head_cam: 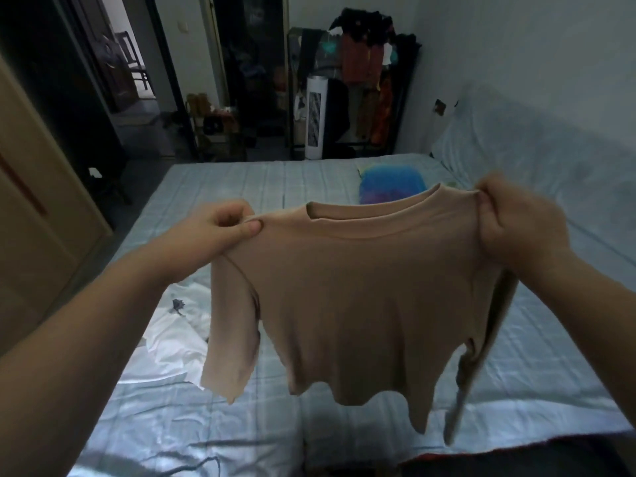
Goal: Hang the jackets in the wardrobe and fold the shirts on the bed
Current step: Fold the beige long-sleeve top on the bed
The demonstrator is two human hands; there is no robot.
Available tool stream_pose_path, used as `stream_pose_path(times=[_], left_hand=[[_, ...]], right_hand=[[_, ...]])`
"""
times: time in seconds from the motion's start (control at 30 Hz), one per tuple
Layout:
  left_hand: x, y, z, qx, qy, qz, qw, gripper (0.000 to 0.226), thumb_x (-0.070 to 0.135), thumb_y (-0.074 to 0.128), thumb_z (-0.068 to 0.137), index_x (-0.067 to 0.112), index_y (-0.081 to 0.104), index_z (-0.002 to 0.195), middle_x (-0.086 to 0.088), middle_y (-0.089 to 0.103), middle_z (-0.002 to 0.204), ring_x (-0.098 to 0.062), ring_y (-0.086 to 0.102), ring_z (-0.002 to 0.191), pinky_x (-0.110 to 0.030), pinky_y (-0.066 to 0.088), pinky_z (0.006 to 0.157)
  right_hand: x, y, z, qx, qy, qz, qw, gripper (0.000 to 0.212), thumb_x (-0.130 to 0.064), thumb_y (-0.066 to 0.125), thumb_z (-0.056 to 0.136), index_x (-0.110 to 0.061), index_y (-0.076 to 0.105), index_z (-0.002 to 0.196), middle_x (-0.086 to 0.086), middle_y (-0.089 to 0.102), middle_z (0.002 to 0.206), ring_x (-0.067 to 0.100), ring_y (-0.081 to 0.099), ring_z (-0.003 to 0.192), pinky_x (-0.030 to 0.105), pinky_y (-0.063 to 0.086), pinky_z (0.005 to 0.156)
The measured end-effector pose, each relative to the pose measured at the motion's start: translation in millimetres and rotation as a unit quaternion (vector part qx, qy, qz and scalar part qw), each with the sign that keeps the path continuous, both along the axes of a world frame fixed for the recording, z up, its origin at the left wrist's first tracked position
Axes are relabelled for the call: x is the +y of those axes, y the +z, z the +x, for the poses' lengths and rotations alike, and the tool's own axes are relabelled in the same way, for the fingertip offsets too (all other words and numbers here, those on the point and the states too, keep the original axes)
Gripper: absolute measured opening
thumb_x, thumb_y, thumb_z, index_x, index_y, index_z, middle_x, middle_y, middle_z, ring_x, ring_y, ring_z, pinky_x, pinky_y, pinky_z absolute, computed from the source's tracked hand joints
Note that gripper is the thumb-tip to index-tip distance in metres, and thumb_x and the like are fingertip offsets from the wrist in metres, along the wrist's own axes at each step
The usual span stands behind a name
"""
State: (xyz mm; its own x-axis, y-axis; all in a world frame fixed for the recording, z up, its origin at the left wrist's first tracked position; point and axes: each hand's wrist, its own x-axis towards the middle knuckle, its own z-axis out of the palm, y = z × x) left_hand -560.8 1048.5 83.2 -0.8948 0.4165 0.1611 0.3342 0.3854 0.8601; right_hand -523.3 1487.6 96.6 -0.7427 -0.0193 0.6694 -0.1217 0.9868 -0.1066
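Tan shirt [361, 297] hanging above bed [234, 182], left grip [229, 223] and right grip [516, 218] pinching its shoulders

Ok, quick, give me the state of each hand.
Left hand: closed, pinching one shoulder of the tan shirt.
Right hand: closed, gripping the shirt's other shoulder.
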Motion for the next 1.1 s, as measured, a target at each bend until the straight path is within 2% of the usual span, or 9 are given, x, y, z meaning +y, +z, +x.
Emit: stream_pose_path(times=[0.1,0.2,0.33,0.43,0.63,0.8,0.87,0.97,1.1], left_hand=[[28,-25,-37,-0.176,-0.042,0.059,0.982,0.016,0.031,0.065,0.087,0.016,0.062,0.085,0.002,0.055,0.073,-0.009,0.048,0.066,-0.021,0.035,0.055],[63,-70,-78,-0.265,-0.023,0.048,0.963,0.014,0.031,0.064,0.09,0.018,0.065,0.085,0.001,0.057,0.074,-0.009,0.053,0.065,-0.021,0.04,0.054],[120,-146,-130,-0.37,0.12,0.14,0.91,0.023,0.019,0.055,0.099,0.007,0.069,0.084,-0.006,0.069,0.076,-0.014,0.064,0.072,-0.022,0.052,0.061],[157,-205,-175,-0.346,0.216,0.088,0.909,0.015,0.012,0.056,0.097,0.009,0.064,0.085,-0.01,0.06,0.082,-0.02,0.055,0.078,-0.029,0.044,0.071],[197,-313,-266,-0.238,0.322,-0.09,0.912,0.007,0.016,0.062,0.093,0.015,0.06,0.087,0.001,0.053,0.07,-0.014,0.044,0.056,-0.02,0.035,0.048],[199,-417,-337,-0.171,0.4,-0.184,0.881,0.006,0.03,0.055,0.092,0.027,0.055,0.088,0.006,0.06,0.072,-0.022,0.057,0.07,-0.033,0.044,0.067],[200,-460,-359,-0.141,0.414,-0.229,0.87,0.005,0.033,0.051,0.092,0.033,0.051,0.086,0.007,0.059,0.071,-0.024,0.057,0.078,-0.04,0.042,0.078],[201,-518,-384,-0.097,0.394,-0.289,0.867,0.007,0.035,0.043,0.092,0.037,0.044,0.085,0.01,0.056,0.072,-0.02,0.047,0.079,-0.04,0.024,0.074],[200,-580,-404,-0.061,0.368,-0.343,0.862,0.013,0.038,0.042,0.096,0.03,0.044,0.086,0.006,0.051,0.073,-0.024,0.046,0.085,-0.04,0.023,0.075]], right_hand=[[31,-30,-46,-0.056,0.022,-0.022,0.998,0.019,-0.037,0.036,0.092,-0.023,0.049,0.093,0.007,0.06,0.083,0.033,0.058,0.076,0.035,0.036,0.061],[60,-88,-101,-0.119,0.048,-0.05,0.99,0.016,-0.039,0.037,0.095,-0.025,0.047,0.094,0.006,0.061,0.083,0.033,0.058,0.074,0.034,0.034,0.059],[94,-179,-175,-0.263,0.041,-0.116,0.957,0.01,-0.035,0.037,0.099,-0.03,0.042,0.092,0.006,0.058,0.085,0.032,0.058,0.079,0.037,0.039,0.063],[111,-241,-226,-0.325,0.034,-0.139,0.935,0.015,-0.033,0.035,0.1,-0.027,0.04,0.087,-0.002,0.051,0.075,0.029,0.053,0.074,0.036,0.034,0.061],[118,-348,-321,-0.368,0.017,-0.148,0.918,0.017,-0.029,0.033,0.1,-0.026,0.04,0.086,-0.003,0.048,0.073,0.026,0.05,0.068,0.036,0.038,0.059],[111,-448,-387,-0.318,0.013,-0.116,0.941,0.016,-0.027,0.034,0.102,-0.024,0.042,0.088,0.0,0.05,0.08,0.027,0.05,0.075,0.035,0.036,0.061],[108,-489,-407,-0.291,-0.001,-0.088,0.953,0.018,-0.032,0.031,0.102,-0.026,0.042,0.09,-0.002,0.046,0.08,0.027,0.049,0.073,0.034,0.033,0.06],[107,-545,-434,-0.282,-0.023,-0.072,0.956,0.017,-0.035,0.031,0.102,-0.026,0.041,0.092,0.001,0.051,0.081,0.03,0.053,0.074,0.034,0.032,0.06],[111,-603,-458,-0.299,-0.027,-0.061,0.952,0.021,-0.039,0.031,0.102,-0.025,0.043,0.094,0.007,0.059,0.082,0.031,0.055,0.069,0.034,0.032,0.06]])
